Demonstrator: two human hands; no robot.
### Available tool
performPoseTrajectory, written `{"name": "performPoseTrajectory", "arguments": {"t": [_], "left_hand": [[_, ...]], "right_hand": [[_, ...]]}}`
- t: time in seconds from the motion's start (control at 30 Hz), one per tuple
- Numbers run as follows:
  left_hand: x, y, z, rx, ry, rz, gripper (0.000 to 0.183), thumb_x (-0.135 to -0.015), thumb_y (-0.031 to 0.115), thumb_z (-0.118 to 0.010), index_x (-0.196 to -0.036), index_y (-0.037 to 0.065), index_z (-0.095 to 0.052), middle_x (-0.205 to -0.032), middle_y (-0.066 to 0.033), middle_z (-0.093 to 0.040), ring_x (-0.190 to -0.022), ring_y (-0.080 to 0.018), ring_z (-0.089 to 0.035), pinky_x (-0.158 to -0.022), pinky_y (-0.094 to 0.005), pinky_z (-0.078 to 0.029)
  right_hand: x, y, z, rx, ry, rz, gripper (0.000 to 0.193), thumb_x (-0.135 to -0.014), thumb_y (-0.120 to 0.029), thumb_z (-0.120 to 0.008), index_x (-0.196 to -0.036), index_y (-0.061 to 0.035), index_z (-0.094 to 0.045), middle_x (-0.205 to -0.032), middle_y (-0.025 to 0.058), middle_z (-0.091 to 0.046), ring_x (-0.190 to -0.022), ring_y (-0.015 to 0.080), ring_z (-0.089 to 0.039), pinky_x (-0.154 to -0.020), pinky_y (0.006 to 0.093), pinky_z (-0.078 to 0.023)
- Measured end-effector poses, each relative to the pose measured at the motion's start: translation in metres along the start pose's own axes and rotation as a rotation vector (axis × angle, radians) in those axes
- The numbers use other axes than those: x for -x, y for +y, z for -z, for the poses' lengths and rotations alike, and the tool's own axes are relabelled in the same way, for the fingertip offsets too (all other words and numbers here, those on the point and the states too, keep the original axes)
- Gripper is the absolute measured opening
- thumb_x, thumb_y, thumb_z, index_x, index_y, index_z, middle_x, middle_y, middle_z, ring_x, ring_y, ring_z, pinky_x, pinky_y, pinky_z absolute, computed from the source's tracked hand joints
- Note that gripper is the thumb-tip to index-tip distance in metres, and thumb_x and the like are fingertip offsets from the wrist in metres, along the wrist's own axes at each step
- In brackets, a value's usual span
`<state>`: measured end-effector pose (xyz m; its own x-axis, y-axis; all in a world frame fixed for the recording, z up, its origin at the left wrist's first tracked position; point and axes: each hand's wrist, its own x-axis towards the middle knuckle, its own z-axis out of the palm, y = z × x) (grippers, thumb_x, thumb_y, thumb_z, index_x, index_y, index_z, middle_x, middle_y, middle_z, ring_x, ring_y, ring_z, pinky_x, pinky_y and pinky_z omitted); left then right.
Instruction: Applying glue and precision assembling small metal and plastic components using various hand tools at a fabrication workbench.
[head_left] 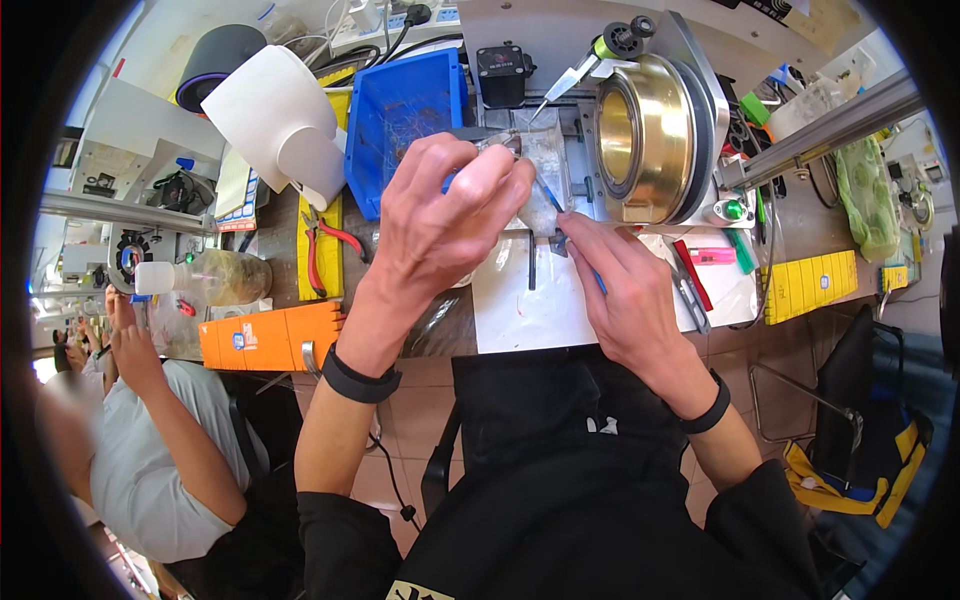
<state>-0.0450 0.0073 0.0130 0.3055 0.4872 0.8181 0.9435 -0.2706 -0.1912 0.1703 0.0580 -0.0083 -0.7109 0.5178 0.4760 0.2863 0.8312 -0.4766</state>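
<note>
My left hand (pixel 450 210) is closed, fingers curled in a pinch above a metal work plate (pixel 548 155). A slim grey metal piece (pixel 478 132) sticks out beside its knuckles; what the fingertips grip is mostly hidden. My right hand (pixel 625 280) is closed on a thin blue-handled tool (pixel 549 196), whose upper end slants up toward the left fingertips. The tip is too small to make out. Below the plate, a black L-shaped hex key (pixel 532 262) lies on white paper (pixel 510 318) between my wrists.
A blue bin (pixel 362 150) and red-handled pliers (pixel 318 255) stand left, with an orange box (pixel 265 338) at the edge. Right are a brass ring fixture (pixel 645 140), a utility knife (pixel 692 300) and a yellow strip (pixel 812 285). Another person (pixel 170 450) sits at far left.
</note>
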Motion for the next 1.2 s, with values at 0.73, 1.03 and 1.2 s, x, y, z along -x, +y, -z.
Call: {"name": "performPoseTrajectory", "arguments": {"t": [0.73, 1.03, 1.2], "left_hand": [[-0.002, -0.005, -0.003, -0.009, 0.011, -0.053, 0.031, -0.064, -0.007, -0.077, -0.089, 0.013, -0.075, -0.1, -0.0043, -0.04, -0.08, -0.0202, -0.055, -0.066, -0.0337, -0.052], [-0.002, -0.004, -0.006, 0.061, 0.066, -0.015, 0.028, -0.063, 0.0, -0.083, -0.087, 0.002, -0.069, -0.104, 0.0002, -0.05, -0.081, -0.0204, -0.056, -0.066, -0.0343, -0.053], [-0.001, -0.005, -0.008, 0.06, 0.077, -0.024, 0.027, -0.064, 0.0, -0.083, -0.087, 0.003, -0.069, -0.104, 0.0006, -0.05, -0.081, -0.0202, -0.056, -0.066, -0.0343, -0.053]], "right_hand": [[0.008, 0.004, 0.034, -0.13, 0.178, 0.128, 0.024, -0.076, 0.002, -0.066, -0.099, 0.0008, -0.069, -0.093, 0.0153, -0.072, -0.072, 0.027, -0.065, -0.062, 0.0321, -0.052], [-0.017, 0.002, 0.051, -0.099, 0.301, 0.273, 0.033, -0.072, 0.005, -0.064, -0.104, -0.0002, -0.073, -0.1, 0.0146, -0.074, -0.073, 0.023, -0.065, -0.067, 0.029, -0.052], [-0.02, 0.002, 0.048, -0.082, 0.3, 0.266, 0.032, -0.071, 0.005, -0.065, -0.101, -0.0004, -0.074, -0.098, 0.0144, -0.075, -0.073, 0.0222, -0.064, -0.066, 0.0279, -0.051]]}}
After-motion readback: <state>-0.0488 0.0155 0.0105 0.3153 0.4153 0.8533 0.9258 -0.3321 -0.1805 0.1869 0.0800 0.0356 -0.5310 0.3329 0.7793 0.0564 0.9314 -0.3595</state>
